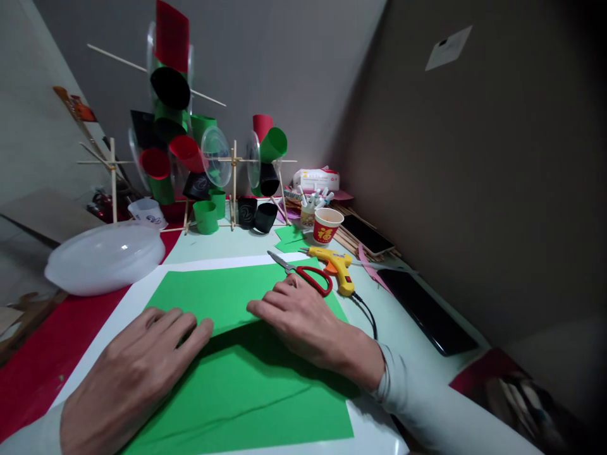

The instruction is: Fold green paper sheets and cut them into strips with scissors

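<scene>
Head view centres on green paper [265, 404] spread on the pale table [237, 245], over a white sheet [121, 316]. A raised edge crosses the green paper, a dark shadow beneath it; whether this is one folded sheet or two, I cannot tell. Left hand [145, 354] and right hand [306, 319] stand apart from each other, each with thumb and fingers clamped on that edge, the left toward 9 o'clock of the paper's middle, the right toward 2.

Red-handled scissors [290, 267] overlap the paper's corner at 1 o'clock, just beyond the right hand. Beside them, at 2 o'clock, lies a yellow glue gun [332, 260]; farther out stand a red paper cup [325, 230] and a cup of pens [308, 218]. Toward 3 o'clock rests a black device [424, 309]. At 10 o'clock sits a white plastic bowl [107, 256], and toward 11, a tall cluster of red, green and black cups [184, 153] with wooden sticks.
</scene>
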Tool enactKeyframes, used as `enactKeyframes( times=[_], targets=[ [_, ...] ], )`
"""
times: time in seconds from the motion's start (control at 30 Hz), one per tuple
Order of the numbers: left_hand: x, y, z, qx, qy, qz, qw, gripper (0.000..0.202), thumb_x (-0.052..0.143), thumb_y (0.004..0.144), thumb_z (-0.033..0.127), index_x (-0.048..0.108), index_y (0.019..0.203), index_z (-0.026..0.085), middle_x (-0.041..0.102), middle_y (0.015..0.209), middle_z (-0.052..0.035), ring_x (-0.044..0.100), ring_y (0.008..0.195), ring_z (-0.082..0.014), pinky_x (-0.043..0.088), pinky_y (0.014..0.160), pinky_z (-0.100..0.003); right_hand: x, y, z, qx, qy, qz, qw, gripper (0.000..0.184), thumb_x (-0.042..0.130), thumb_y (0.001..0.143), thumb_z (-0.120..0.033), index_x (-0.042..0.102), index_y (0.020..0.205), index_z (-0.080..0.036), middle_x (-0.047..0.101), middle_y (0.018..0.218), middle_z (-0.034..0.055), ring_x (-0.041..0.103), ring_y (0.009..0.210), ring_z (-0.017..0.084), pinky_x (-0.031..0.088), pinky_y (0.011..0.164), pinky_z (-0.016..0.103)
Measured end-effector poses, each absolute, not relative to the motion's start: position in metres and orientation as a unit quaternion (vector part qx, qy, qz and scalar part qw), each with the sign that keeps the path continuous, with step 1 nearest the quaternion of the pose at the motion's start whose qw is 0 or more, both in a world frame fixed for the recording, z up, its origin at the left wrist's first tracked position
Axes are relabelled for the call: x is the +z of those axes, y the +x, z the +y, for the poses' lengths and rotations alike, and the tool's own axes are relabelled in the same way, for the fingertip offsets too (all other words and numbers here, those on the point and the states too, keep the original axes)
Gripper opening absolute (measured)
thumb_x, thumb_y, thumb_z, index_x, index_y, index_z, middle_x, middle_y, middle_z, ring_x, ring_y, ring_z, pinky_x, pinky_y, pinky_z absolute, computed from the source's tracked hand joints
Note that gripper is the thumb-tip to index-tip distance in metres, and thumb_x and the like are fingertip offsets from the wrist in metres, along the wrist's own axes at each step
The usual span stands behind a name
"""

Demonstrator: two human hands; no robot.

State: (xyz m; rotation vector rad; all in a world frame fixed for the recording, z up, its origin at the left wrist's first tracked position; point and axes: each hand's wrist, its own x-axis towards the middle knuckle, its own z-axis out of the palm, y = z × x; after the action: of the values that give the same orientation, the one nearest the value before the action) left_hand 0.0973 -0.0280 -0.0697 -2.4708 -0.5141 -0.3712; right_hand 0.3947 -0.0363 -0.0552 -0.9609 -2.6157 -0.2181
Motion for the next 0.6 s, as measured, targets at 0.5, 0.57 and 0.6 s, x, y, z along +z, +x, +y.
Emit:
enactKeyframes(
  times=[0.5,0.57,0.6],
  targets=[
    [-0.065,0.089,-0.062,-0.155,-0.920,-0.210,0.291,0.031,0.044,0.092,-0.001,0.062,0.116,0.005,0.065,0.092,-0.0162,0.057,0.089,-0.0323,0.046,0.080,-0.047,-0.064,0.404,-0.070,-0.130,-0.287,-0.932,0.177,0.028,0.036,0.109,-0.017,0.063,0.116,-0.017,0.068,0.099,0.0077,0.051,0.086,0.022,0.036,0.074,0.038],
    [-0.066,0.086,-0.063,-0.171,-0.927,-0.213,0.256,0.030,0.042,0.093,0.000,0.061,0.115,0.007,0.063,0.094,-0.0152,0.058,0.090,-0.0314,0.046,0.081,-0.046,-0.064,0.405,-0.073,-0.139,-0.281,-0.936,0.162,0.030,0.034,0.109,-0.017,0.065,0.111,-0.016,0.067,0.095,0.0075,0.050,0.084,0.021,0.036,0.073,0.037],
    [-0.067,0.084,-0.064,-0.182,-0.930,-0.215,0.234,0.030,0.042,0.094,0.000,0.061,0.115,0.010,0.063,0.095,-0.0141,0.059,0.091,-0.0302,0.047,0.082,-0.044,-0.064,0.405,-0.074,-0.139,-0.282,-0.937,0.154,0.031,0.034,0.109,-0.017,0.065,0.109,-0.016,0.066,0.094,0.0075,0.050,0.083,0.021,0.036,0.073,0.037]
  ],
)
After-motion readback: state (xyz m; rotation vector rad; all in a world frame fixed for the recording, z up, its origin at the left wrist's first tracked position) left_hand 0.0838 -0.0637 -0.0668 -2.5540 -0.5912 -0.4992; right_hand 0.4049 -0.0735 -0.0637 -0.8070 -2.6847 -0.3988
